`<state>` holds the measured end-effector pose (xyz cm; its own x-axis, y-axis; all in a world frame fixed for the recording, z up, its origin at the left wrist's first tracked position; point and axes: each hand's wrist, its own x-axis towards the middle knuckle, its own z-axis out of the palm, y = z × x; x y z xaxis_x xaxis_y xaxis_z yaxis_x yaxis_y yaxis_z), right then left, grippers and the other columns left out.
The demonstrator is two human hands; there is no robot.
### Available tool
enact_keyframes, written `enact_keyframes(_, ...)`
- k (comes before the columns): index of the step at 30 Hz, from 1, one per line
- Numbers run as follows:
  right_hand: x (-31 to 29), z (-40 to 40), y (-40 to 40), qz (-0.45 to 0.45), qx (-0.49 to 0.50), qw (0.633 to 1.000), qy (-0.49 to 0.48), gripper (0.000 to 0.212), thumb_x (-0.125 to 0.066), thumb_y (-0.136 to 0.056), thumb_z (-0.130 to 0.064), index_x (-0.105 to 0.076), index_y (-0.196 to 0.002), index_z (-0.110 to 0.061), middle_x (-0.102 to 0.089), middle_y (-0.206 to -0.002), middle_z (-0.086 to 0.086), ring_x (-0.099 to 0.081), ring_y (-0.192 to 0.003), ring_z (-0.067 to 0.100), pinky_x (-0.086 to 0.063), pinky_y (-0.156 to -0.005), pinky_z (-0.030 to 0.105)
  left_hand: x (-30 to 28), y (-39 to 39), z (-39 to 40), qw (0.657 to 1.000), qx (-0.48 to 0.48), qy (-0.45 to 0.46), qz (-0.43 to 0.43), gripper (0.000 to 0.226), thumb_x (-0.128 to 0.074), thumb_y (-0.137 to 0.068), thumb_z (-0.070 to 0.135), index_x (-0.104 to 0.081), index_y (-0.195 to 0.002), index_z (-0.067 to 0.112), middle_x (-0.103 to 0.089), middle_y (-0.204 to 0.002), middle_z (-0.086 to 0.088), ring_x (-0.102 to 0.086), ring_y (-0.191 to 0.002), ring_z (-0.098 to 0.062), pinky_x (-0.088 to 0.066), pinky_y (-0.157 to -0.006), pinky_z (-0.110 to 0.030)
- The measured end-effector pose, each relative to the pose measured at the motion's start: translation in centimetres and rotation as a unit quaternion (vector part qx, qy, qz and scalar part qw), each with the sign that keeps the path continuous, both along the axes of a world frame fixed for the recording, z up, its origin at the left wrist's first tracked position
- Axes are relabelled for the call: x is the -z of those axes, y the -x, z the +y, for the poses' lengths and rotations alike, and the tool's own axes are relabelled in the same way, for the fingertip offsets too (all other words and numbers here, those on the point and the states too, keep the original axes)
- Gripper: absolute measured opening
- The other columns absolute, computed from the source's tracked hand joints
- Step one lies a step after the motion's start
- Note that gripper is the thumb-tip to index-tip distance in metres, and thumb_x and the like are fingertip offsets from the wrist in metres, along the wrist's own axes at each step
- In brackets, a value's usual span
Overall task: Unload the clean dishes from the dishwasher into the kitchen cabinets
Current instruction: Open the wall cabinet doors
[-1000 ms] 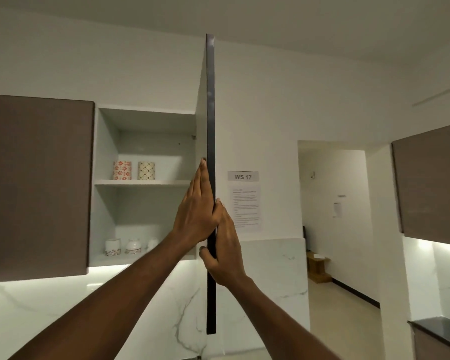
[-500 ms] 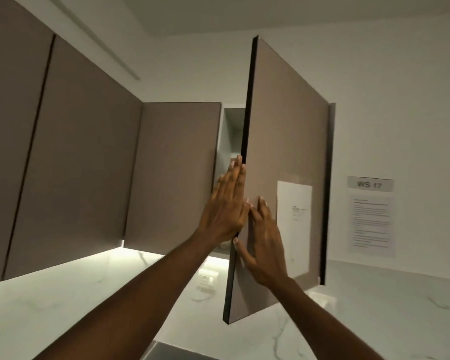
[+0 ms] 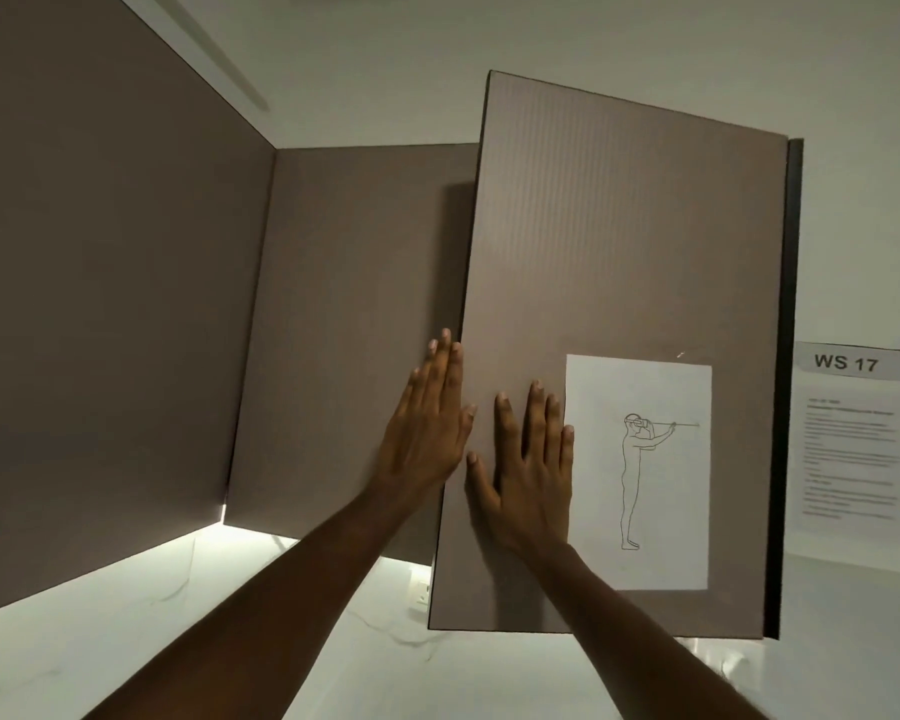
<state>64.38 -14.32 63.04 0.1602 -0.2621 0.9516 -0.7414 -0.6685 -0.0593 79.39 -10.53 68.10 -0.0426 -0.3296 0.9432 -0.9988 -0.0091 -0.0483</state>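
A brown upper cabinet door (image 3: 619,262) stands slightly ajar, its left edge still off the cabinet front. My right hand (image 3: 528,470) presses flat on the door's outer face with straight fingers. My left hand (image 3: 430,423) lies flat with straight fingers at the door's left edge, overlapping the neighbouring door. Both hands hold nothing. A white sheet with a line drawing of a standing figure (image 3: 640,470) is stuck on the door. The cabinet's inside and the dishes are hidden.
Closed brown cabinet doors (image 3: 354,330) run to the left and wrap round a corner (image 3: 100,278). A lit white marble backsplash (image 3: 126,615) lies below. A "WS 17" label (image 3: 848,362) and a printed notice (image 3: 848,459) hang on the right wall.
The door has swung from fully open, edge-on, to nearly closed, hiding the shelves with cups. Both hands moved from its edge to lie flat on its front.
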Motion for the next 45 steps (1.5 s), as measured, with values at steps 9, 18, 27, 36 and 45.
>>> enact_keyframes(9, 0.2, -7.0, -3.5, 0.004, 0.078, 0.997, 0.009, 0.080, -0.045, -0.103, -0.059, -0.010, -0.167, -0.029, 0.010, -0.175, 0.006, 0.010, -0.161, 0.030, -0.009, -0.128, 0.059, 0.4, -3.4, -7.8, 0.998, 0.057, -0.017, 0.012, 0.076, -0.007, -0.106, 0.057, 0.010, -0.164, 0.011, 0.011, -0.173, -0.007, 0.006, -0.160, -0.022, -0.018, -0.128, -0.047)
enact_keyframes(18, 0.3, -10.4, -4.8, -0.001, 0.118, 0.993, 0.030, 0.079, -0.043, -0.103, -0.058, -0.011, -0.168, -0.027, 0.009, -0.175, 0.010, 0.010, -0.161, 0.032, -0.011, -0.127, 0.059, 1.1, -4.4, -12.8, 0.990, 0.136, -0.006, 0.034, 0.076, -0.026, -0.109, 0.046, 0.016, -0.162, 0.012, 0.018, -0.172, -0.005, 0.015, -0.158, -0.016, -0.012, -0.129, -0.047)
enact_keyframes(27, 0.6, -9.7, -5.1, -0.001, 0.125, 0.992, 0.030, 0.079, -0.041, -0.104, -0.057, -0.005, -0.168, -0.027, 0.013, -0.174, 0.010, 0.013, -0.161, 0.032, -0.009, -0.127, 0.059, 1.4, -4.8, -12.7, 0.994, 0.108, 0.001, 0.016, 0.073, -0.020, -0.110, 0.047, 0.015, -0.162, 0.010, 0.014, -0.172, -0.008, 0.010, -0.159, -0.020, -0.017, -0.128, -0.047)
enact_keyframes(36, 0.3, -8.8, -5.8, 0.013, 0.145, 0.989, -0.004, 0.084, -0.042, -0.103, -0.056, -0.001, -0.168, -0.021, 0.015, -0.173, 0.017, 0.014, -0.159, 0.038, -0.009, -0.127, 0.061, 5.7, -10.5, -8.8, 0.998, 0.041, -0.054, 0.019, 0.077, -0.022, -0.107, 0.051, 0.009, -0.163, 0.009, 0.009, -0.173, -0.009, 0.007, -0.160, -0.022, -0.015, -0.129, -0.044)
enact_keyframes(45, 2.9, -4.0, -16.0, 0.196, 0.018, 0.977, 0.082, 0.079, -0.042, -0.103, -0.055, -0.014, -0.167, -0.018, 0.005, -0.174, 0.015, 0.005, -0.161, 0.036, -0.009, -0.127, 0.060, 10.7, -18.9, -2.6, 0.992, -0.030, -0.049, 0.115, 0.070, -0.027, -0.108, 0.045, -0.012, -0.164, 0.005, -0.008, -0.172, -0.012, -0.007, -0.160, -0.025, -0.020, -0.128, -0.045)
